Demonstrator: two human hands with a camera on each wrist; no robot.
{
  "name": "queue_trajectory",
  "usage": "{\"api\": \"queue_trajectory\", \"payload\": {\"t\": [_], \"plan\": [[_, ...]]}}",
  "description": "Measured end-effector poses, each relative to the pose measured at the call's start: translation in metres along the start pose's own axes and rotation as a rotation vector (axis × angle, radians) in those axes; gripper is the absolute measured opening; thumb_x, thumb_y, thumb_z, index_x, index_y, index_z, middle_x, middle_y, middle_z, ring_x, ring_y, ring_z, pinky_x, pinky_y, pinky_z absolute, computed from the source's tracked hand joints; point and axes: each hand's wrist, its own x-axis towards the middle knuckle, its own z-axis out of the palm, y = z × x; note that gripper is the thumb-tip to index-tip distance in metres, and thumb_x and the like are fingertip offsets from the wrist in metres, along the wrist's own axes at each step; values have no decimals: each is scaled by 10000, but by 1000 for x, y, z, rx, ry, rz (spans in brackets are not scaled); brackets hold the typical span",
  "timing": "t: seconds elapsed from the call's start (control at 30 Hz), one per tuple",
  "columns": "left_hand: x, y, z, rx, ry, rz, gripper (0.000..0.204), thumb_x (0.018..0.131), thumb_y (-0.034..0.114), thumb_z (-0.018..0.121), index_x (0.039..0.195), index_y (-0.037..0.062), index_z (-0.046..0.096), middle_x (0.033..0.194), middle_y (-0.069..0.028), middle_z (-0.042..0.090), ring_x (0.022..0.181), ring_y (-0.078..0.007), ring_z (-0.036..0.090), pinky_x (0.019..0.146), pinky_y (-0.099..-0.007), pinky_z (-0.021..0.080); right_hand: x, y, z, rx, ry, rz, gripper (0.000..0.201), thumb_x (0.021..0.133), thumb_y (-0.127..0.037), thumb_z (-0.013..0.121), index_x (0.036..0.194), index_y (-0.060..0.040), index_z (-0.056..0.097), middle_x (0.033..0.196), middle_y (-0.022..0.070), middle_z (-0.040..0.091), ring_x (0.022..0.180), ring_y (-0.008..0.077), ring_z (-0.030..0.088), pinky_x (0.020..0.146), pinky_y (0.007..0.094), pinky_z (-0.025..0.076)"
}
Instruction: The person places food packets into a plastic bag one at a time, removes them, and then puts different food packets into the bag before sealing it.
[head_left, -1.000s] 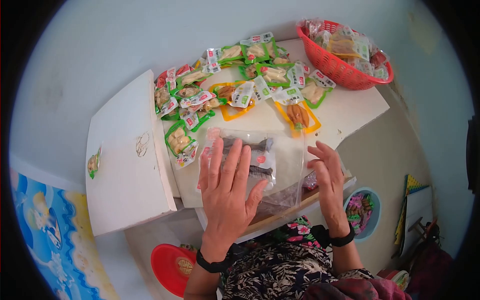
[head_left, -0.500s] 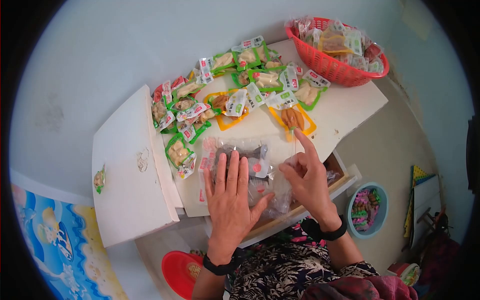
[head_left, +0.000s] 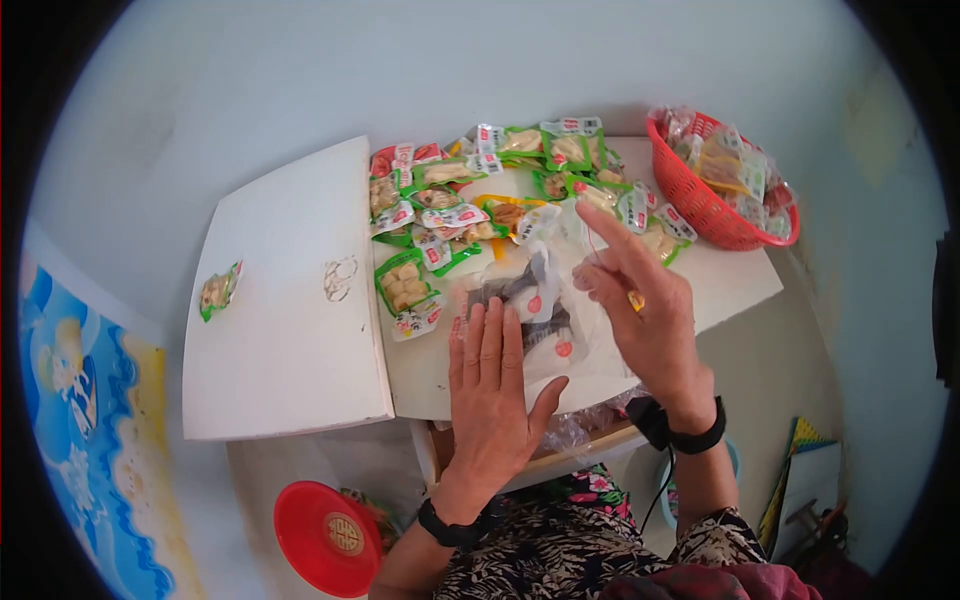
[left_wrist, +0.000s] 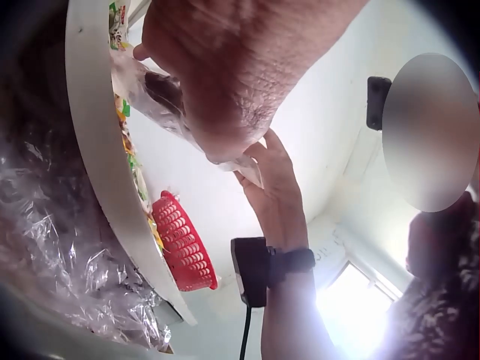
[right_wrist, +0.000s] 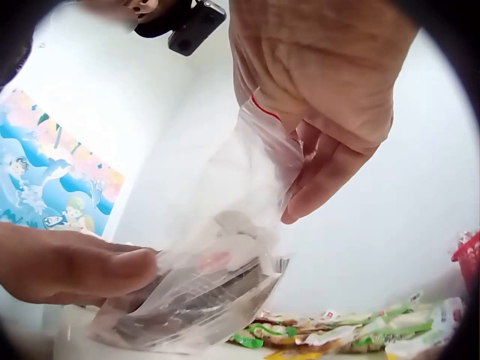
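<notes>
A clear plastic zip bag (right_wrist: 225, 195) lies on the white table, with dark vacuum packets (head_left: 548, 330) bearing red round marks inside it. My left hand (head_left: 490, 400) rests on the bag's near left part, fingers straight and side by side, thumb spread. The bag's mouth, edged by a red line, is lifted by my right hand (head_left: 655, 325), which pinches it between thumb and fingers. In the right wrist view the raised film stretches slanting up from the packets to that hand. The left wrist view shows the left hand's heel close over the bag.
Several green- and orange-edged food packets (head_left: 405, 285) lie across the table's back. A red basket (head_left: 700, 205) of packets stands back right. At left rises a white panel (head_left: 280, 380) with one packet (head_left: 218, 290). Crumpled clear plastic (left_wrist: 67, 240) fills the drawer below; a red bowl (head_left: 300, 540) stands lower left.
My right hand, loose beside the bag at first, has taken its edge and raised it off the table. The left hand has stayed flat on the bag. The head view has shifted.
</notes>
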Motion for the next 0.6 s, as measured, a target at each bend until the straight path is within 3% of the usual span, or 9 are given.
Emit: {"api": "queue_trajectory", "payload": {"t": [0.17, 0.27, 0.3, 0.4, 0.5, 0.6], "plan": [[-7, -2, -13, -169, 91, 14, 929, 976, 257, 773, 1662, -64, 234, 1689, -308, 317, 1566, -476, 319, 1272, -551, 285, 47, -19, -20, 9, -165, -131, 619, 961, 45, 679, 1536, -170, 596, 1097, 153, 756, 827, 247, 715, 748, 345, 571], [-7, -6, -21, -261, 205, 20, 1029, 928, 223, 834, 1679, -50, 187, 1690, -305, 322, 1560, -468, 341, 1266, -516, 310, 69, -32, -32, -81, -279, -255, 572, 969, 30, 701, 1519, -90, 604, 1056, 57, 784, 901, 146, 745, 888, 316, 588], [-5, -7, -23, -283, 243, 20, 1070, 908, 216, 857, 1686, -44, 169, 1691, -305, 323, 1559, -462, 348, 1265, -504, 317, 73, -36, -34, -77, -301, -292, 551, 953, 30, 700, 1487, -86, 633, 1156, 72, 792, 910, 182, 761, 885, 343, 601], [7, -12, -28, -466, 278, -15, 1209, 854, 248, 913, 1701, -28, 96, 1693, -308, 322, 1563, -419, 362, 1274, -504, 301, 74, -34, -40, -65, -425, -281, 547, 927, 42, 702, 1458, -84, 661, 1209, 99, 780, 925, 204, 748, 859, 354, 607], [23, -11, -32, -602, 257, -61, 1299, 809, 254, 952, 1709, -9, 53, 1661, -294, 384, 1541, -402, 404, 1257, -504, 339, 69, -40, -48, -76, -441, -319, 529, 916, 42, 699, 1431, -77, 682, 1216, 98, 771, 921, 217, 721, 828, 358, 613], [33, -8, -32, -767, 219, -119, 1354, 784, 248, 974, 1718, 23, 20, 1656, -285, 395, 1545, -360, 400, 1272, -496, 317, 64, -36, -45, -10, -335, -473, 579, 891, 50, 676, 1423, -179, 704, 975, 86, 745, 883, 249, 688, 746, 376, 591]]}}
